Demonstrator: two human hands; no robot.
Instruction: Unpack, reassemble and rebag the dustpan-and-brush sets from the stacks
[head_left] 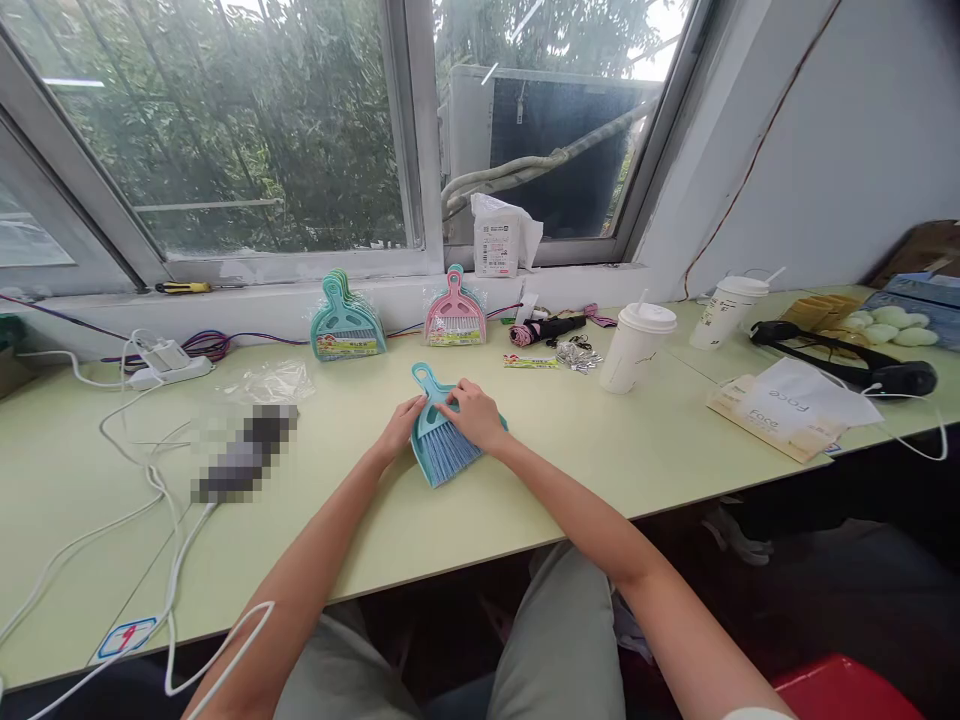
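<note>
Head view. I have a teal dustpan [433, 412] near the front of the pale table [555, 480], handle pointing away from me, blue-bristled brush [450, 456] lying in its pan, bristles towards me. My left hand [400, 428] grasps the pan's left edge, thumb on top. My right hand [475, 415] touches the upper right part, fingers bent over it; cannot tell whether it grips the pan or the brush.

Beyond, against the sill: a wrapped teal stack [347, 325] of similar sets, left; a wrapped pink set [455, 312], right. Crumpled clear plastic [274, 382] left of my hands. Lidded white cup [637, 347] well to the right.
</note>
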